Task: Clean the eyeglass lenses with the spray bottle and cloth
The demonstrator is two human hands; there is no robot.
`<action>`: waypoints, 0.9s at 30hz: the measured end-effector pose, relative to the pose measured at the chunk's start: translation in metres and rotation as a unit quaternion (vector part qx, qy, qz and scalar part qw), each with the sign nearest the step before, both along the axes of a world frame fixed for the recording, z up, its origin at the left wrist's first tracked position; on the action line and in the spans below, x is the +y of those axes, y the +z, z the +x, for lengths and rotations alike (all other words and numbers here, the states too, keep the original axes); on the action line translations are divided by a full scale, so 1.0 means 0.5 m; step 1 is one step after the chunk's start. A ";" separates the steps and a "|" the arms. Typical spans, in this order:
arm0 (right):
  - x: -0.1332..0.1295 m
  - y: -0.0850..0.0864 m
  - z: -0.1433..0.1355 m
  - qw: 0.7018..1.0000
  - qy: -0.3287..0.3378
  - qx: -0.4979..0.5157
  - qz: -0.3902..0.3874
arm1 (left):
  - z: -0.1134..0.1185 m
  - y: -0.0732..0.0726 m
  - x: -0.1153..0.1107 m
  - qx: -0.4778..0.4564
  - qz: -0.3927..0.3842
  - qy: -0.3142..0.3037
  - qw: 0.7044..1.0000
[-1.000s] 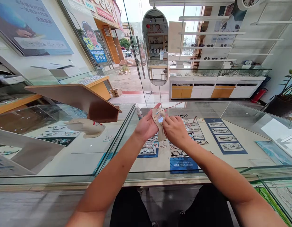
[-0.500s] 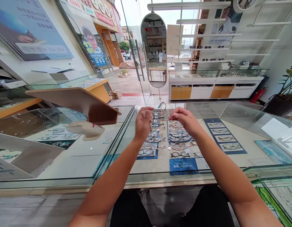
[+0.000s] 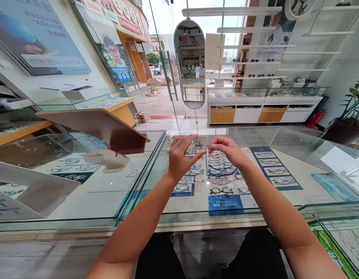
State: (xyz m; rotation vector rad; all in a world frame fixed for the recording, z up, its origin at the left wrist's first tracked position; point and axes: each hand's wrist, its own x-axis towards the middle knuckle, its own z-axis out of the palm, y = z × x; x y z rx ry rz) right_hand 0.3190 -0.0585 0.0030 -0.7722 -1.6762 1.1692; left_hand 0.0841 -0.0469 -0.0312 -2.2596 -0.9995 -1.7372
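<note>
Both hands are raised over a glass display case (image 3: pixel 193 217) that holds rows of glasses (image 3: pixel 221 169). My left hand (image 3: pixel 181 157) has its thumb stretched away from the fingers, with a beige cloth (image 3: pixel 189 148) partly hidden behind it. In my right hand (image 3: pixel 225 150), thumb and forefinger pinch the edge of a thin-framed pair of glasses (image 3: pixel 203 141). The frame reaches across between the hands; its fine outline is hard to separate from the glasses behind it.
To the left, a brown wooden stand (image 3: pixel 109 128) and a white hand-shaped ornament (image 3: pixel 111 159) sit near the glass edge. An oval mirror (image 3: pixel 190 64) stands beyond the case. A blue card (image 3: pixel 225 204) lies inside at the front.
My left hand has opened from a curled grip, its thumb now stretched toward the right hand. The held glasses and my right hand are slightly lower.
</note>
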 end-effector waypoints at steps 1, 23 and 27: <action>0.002 -0.002 -0.001 1.000 -0.013 -0.004 0.018 | -0.001 -0.002 0.004 0.011 0.029 0.013 0.999; -0.102 0.241 -0.009 0.748 -0.430 -0.134 0.487 | 0.007 0.297 -0.017 -0.140 0.169 0.059 0.974; -0.120 0.249 -0.006 0.756 -0.429 -0.112 0.482 | 0.025 0.309 -0.044 -0.154 0.167 0.053 0.972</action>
